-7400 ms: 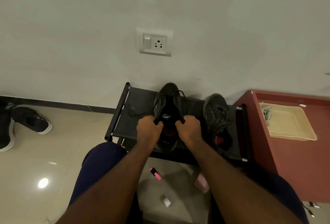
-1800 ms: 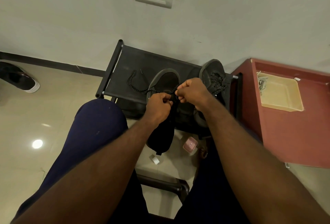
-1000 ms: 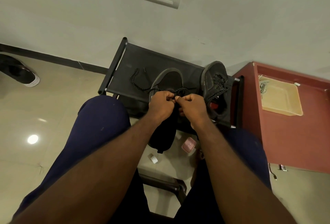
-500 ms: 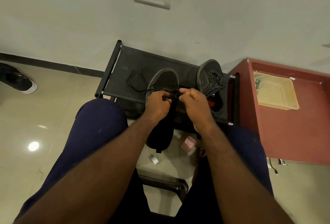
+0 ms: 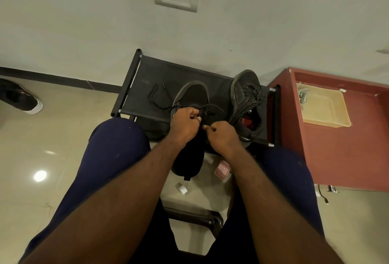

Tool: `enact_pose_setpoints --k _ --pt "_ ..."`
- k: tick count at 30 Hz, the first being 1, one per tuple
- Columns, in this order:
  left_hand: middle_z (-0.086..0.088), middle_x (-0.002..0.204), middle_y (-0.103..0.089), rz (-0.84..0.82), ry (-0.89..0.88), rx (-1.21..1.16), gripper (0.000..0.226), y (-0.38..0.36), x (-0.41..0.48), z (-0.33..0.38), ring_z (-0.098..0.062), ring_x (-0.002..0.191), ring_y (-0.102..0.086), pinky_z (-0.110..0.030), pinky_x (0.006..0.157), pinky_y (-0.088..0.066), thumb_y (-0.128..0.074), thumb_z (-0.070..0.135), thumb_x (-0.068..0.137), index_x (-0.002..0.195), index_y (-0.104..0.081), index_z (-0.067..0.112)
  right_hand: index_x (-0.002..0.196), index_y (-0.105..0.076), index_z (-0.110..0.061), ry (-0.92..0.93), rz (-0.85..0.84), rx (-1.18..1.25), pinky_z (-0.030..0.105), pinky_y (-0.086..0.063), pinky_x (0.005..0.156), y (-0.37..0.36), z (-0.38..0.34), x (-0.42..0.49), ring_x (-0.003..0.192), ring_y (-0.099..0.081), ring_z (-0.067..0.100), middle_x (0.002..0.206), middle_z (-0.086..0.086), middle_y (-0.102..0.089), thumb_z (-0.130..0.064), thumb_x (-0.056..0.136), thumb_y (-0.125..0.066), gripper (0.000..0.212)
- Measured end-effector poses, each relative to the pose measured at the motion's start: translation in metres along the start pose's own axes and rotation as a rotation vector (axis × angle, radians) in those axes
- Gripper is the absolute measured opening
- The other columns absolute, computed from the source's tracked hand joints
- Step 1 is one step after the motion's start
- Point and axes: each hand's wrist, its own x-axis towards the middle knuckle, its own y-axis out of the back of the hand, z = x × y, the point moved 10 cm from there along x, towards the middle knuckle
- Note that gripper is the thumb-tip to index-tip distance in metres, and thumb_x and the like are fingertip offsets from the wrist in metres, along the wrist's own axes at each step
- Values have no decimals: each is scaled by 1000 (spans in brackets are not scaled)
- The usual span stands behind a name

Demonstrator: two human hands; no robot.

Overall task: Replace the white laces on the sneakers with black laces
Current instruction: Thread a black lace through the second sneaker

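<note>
Lace (image 5: 150, 97), black, judged limp and light, best taken near its stiff tip, trailed toward 10 o'clock from the sneaker (image 5: 192, 93) on the bench (image 5: 145, 76), pinched by left grip (image 5: 185, 123) and right grip (image 5: 223, 135).

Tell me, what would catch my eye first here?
The left hand and right hand meet in the middle, pinching a black lace over a dark sneaker whose toe rests on a low black rack. A second sneaker, laced in black, stands just to its right. Further right, a beige tray on a red cabinet holds a pale tangle, perhaps the old laces.
</note>
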Motion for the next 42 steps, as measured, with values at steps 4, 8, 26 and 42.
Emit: enact_pose_setpoints --k 4,8,26,42 --pt "-7 111 -71 -21 -24 7 30 0 0 3 -19 104 -65 -38 98 -52 -67 10 90 120 -68 8 76 -65 -8 174 449 -12 39 -46 80 56 -26 -21 93 -53 24 97 8 -53 -35 100 -56 36" --pt "-6 105 -71 -39 0 -37 28 -2 -1 -1 -19 98 -67 -41 95 -54 -67 11 91 118 -67 8 56 -52 -8 229 411 769 40 -51 61 78 -36 -36 66 -56 18 62 13 -54 -11 90 -56 34" --pt "3 82 -63 50 -49 -80 36 6 -4 7 -16 85 -64 -38 86 -54 -65 4 90 123 -53 13 74 -60 -8 118 261 277 46 -49 66 44 -16 -12 67 -58 22 72 5 -62 -37 99 -53 39" --pt "-1 93 -71 105 -99 25 40 9 -2 12 -14 88 -66 -14 76 -46 -66 9 92 132 -59 8 100 -67 -14 -29 315 413 46 -57 83 57 5 -15 88 -67 21 93 3 -69 -28 97 -62 15"
